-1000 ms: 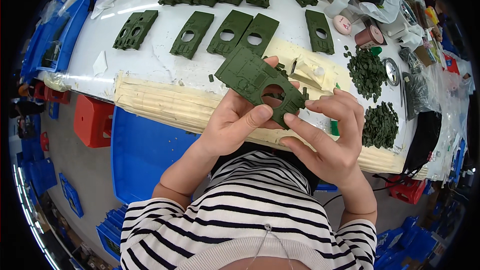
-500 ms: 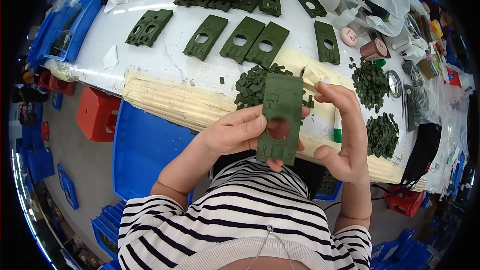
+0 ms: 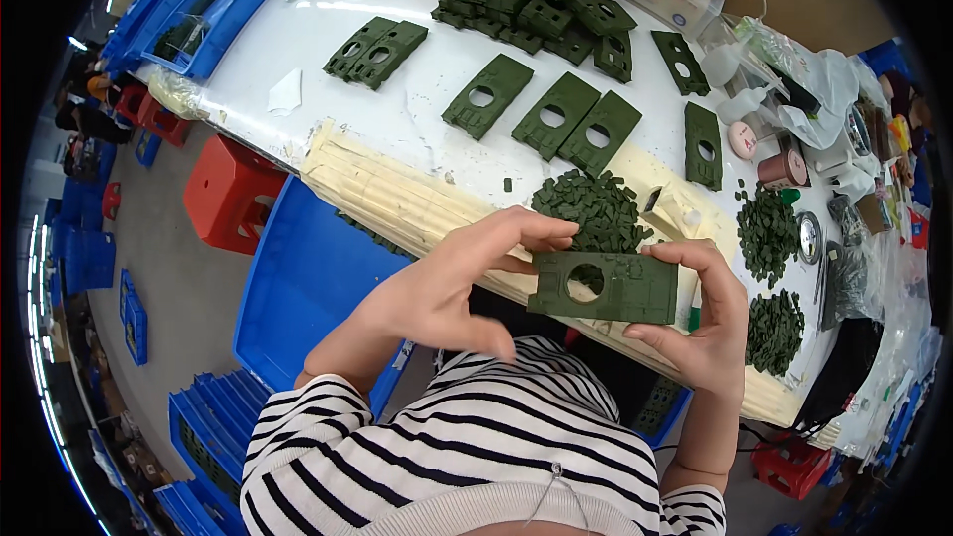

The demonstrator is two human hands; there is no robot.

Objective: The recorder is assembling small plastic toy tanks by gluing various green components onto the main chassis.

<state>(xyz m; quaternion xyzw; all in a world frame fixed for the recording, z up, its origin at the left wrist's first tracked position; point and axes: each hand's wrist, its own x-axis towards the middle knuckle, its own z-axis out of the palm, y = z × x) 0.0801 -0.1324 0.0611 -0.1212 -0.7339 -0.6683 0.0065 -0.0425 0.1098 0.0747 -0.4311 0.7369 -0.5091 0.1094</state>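
The right hand (image 3: 710,318) is pinching the right end of a dark green rectangular plastic part (image 3: 640,288) and is holding it just below and right of the frame's centre. The left hand (image 3: 437,283) is holding its thumb and fingers spread by the part's left end; contact there is unclear. Above, small dark green plastic chips (image 3: 591,210) are lying heaped, and similar rectangular parts (image 3: 504,79) are resting on the white bench (image 3: 377,124) toward the top centre.
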